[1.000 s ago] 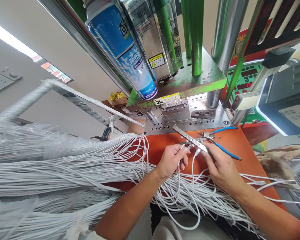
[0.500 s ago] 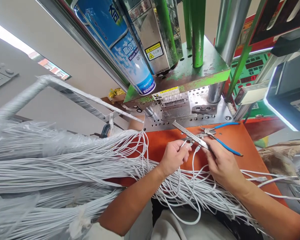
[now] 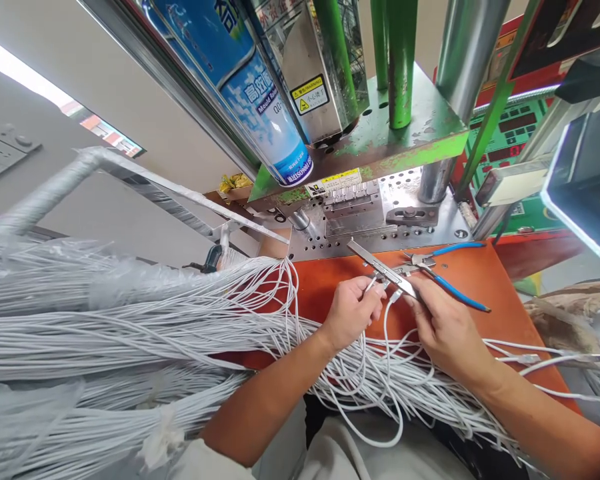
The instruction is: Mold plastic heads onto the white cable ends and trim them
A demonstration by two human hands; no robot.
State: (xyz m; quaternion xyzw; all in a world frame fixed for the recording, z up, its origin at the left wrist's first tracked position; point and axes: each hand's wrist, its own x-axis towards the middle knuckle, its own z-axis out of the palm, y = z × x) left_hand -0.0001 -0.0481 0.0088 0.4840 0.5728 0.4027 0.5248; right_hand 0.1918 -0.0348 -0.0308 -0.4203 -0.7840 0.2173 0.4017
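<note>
My right hand grips one end of a flat metal mould bar, which slants up and left over the orange worktop. Small connector ends stick out along the bar's near side. One white cable hangs in a loop from a connector seated near my right fingers. My left hand is closed on the end of another white cable, pinching it against the middle of the bar; the fingers partly hide that connector. Just behind the bar lie pliers with blue handles, jaws toward the bar.
A thick bundle of white cables crosses from the left under my hands. Ahead stands a press with a metal bed and green upper plate. A blue spray can hangs at its front. A lamp is at right.
My left hand has brought the cable end up against the bar and holds it there. The view has shifted slightly; my right hand keeps its grip.
</note>
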